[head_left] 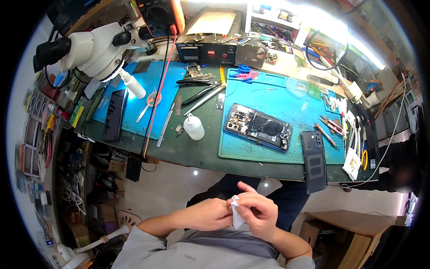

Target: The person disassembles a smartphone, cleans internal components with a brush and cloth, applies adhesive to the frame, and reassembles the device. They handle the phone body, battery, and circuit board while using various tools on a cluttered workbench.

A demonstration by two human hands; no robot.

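Note:
In front of my chest, below the bench edge, my two hands meet. My right hand [261, 211] pinches a folded white tissue [238, 219] between thumb and fingers, one finger sticking out. Curled closed against the tissue's other side is my left hand [214, 213]; what its fingers grip is hidden. On the blue work mat [233, 152] beyond lies an opened phone [258, 127], its battery and inner boards exposed. A dark phone back cover [315, 161] rests at the right, overhanging the bench edge. Screwdriver [326, 136] and cutters [332, 124] lie near it.
A white pump bottle [194, 127] stands mid-bench. At left are a microscope [92, 51], a white spray bottle [132, 85], a dark phone [115, 114] and a second blue mat [166, 83]. A multimeter [157, 17] with hanging leads and a black heating unit [208, 49] stand behind.

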